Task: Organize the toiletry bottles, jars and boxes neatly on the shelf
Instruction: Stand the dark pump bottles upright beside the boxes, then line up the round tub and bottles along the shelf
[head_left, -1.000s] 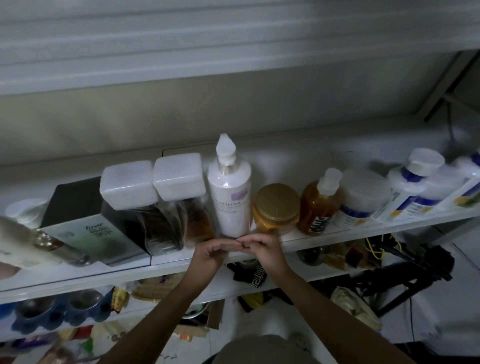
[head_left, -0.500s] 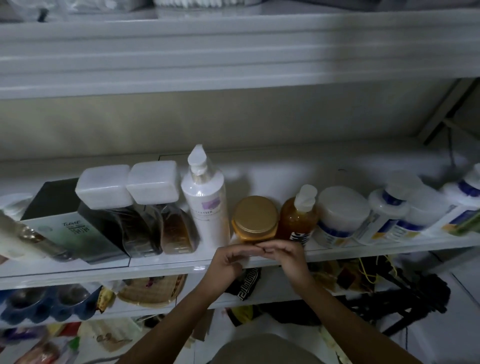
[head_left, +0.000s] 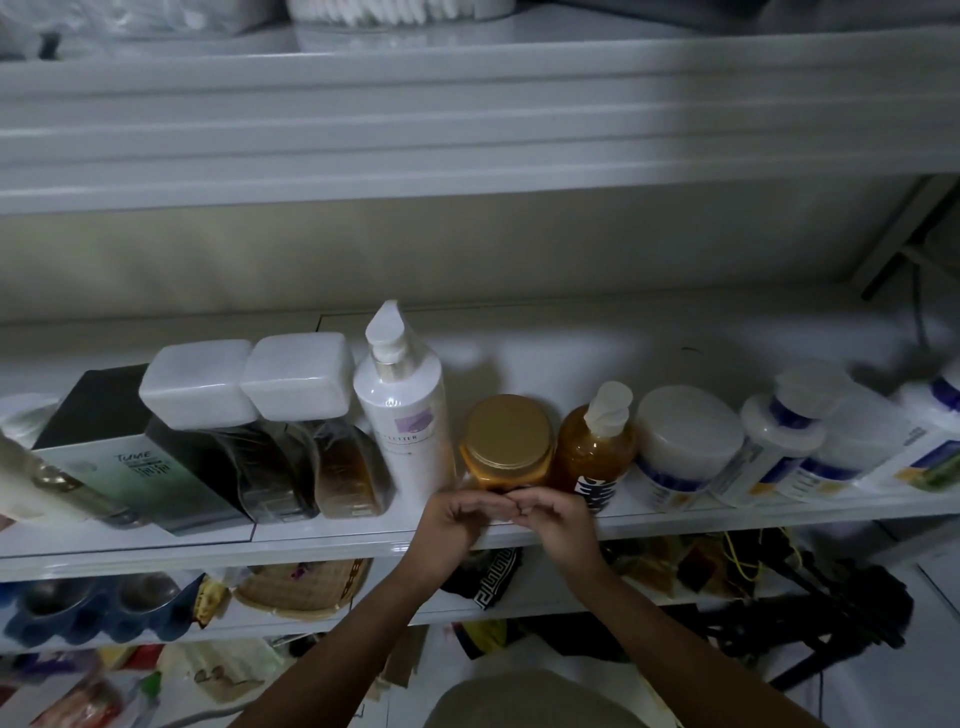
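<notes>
Just behind my left hand (head_left: 453, 521) and right hand (head_left: 555, 521) sits the jar (head_left: 506, 441); tall bottle (head_left: 408, 421) left, small bottle (head_left: 595, 449) right.

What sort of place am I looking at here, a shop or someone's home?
Probably a home storage rack, not a shop. The white shelf holds assorted toiletries, such as a white pump bottle and a gold-lidded jar; the level below holds mixed clutter, including a woven basket.

The pump bottle (head_left: 402, 415) was white with a lilac patch; the jar (head_left: 506, 441) at its three o'clock was amber, gold-lidded. Black cloth (head_left: 488, 582) at six o'clock bore a white key-pattern.
</notes>
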